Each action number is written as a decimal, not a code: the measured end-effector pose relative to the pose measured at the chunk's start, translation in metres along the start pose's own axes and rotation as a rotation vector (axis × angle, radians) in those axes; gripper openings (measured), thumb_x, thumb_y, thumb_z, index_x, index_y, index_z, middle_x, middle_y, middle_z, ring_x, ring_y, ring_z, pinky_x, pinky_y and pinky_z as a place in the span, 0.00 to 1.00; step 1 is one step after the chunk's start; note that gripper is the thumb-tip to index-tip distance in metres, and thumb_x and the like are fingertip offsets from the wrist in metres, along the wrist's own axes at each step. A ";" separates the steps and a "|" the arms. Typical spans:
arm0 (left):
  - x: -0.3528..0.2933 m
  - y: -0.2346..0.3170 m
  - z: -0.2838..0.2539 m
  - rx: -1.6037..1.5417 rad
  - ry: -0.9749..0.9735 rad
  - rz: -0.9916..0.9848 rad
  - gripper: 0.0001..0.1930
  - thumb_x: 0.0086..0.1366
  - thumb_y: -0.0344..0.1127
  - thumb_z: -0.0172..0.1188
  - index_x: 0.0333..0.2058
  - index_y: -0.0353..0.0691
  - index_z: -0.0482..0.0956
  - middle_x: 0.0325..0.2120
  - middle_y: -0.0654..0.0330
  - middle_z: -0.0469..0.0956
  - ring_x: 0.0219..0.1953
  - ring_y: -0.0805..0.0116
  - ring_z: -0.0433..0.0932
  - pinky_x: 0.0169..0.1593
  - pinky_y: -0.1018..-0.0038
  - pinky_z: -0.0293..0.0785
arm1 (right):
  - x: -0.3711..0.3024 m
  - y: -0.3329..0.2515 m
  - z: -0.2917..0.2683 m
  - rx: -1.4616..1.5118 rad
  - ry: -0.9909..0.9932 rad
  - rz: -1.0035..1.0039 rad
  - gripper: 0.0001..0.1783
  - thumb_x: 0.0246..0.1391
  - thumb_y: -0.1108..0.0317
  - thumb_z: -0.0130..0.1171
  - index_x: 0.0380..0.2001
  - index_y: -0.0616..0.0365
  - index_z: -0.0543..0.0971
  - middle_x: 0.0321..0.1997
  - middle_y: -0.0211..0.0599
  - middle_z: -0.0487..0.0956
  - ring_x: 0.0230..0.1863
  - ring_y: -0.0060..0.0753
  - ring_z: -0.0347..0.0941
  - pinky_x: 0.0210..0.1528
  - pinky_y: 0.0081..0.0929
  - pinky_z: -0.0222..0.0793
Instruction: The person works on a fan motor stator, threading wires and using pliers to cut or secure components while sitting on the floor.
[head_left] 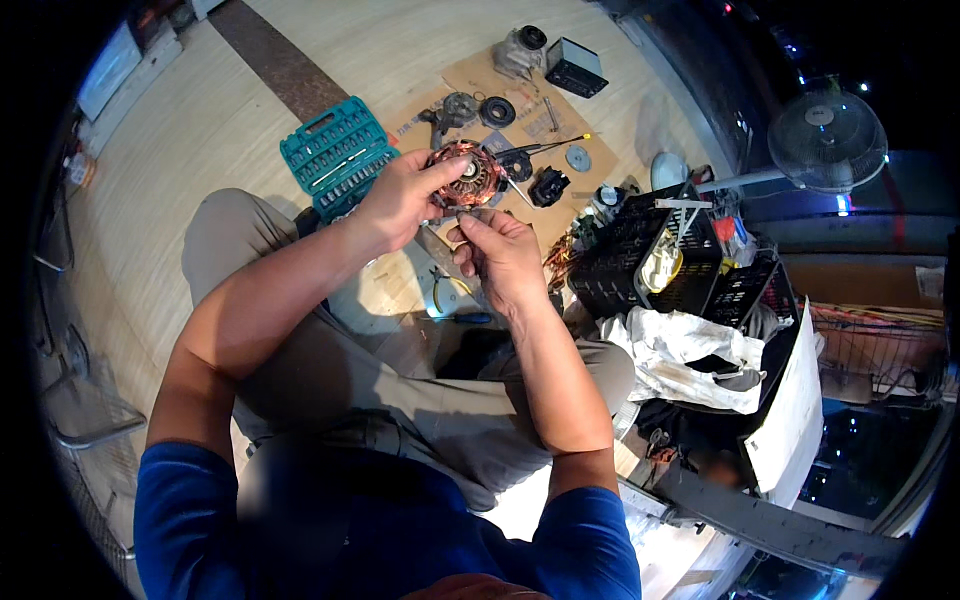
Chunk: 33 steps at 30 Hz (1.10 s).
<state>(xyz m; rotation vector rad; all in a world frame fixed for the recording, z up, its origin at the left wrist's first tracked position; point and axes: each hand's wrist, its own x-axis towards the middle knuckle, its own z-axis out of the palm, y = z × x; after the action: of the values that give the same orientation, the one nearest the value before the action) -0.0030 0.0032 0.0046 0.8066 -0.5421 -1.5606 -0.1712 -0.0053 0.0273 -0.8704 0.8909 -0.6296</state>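
My left hand grips a round motor stator with copper windings, its thumb lying across the face. At the stator's near edge, my right hand has its thumb and fingers pinched together. Whatever lies between those fingertips is too small to make out. Beyond the stator, on a cardboard sheet, lie a black ring-shaped part, a grey motor housing piece, a black moulded part and a flat metal disc. Yellow-handled pliers lie on the floor below my hands.
A teal socket set case lies open at the left. On the right stand black plastic crates with a white cloth in front. A fan stands at the far right. A black-and-silver box sits at the back.
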 end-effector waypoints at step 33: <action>-0.008 0.006 0.002 -0.077 -0.030 0.008 0.17 0.67 0.38 0.54 0.49 0.31 0.70 0.43 0.52 0.77 0.45 0.64 0.79 0.52 0.62 0.76 | 0.002 0.018 0.003 -0.499 0.080 -0.252 0.04 0.56 0.74 0.59 0.33 0.63 0.77 0.23 0.27 0.76 0.21 0.14 0.67 0.24 0.15 0.64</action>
<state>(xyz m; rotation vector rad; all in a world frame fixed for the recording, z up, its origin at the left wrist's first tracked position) -0.0004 0.0100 0.0118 0.7230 -0.5038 -1.5791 -0.1661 0.0036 0.0125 -1.4300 1.0401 -0.6728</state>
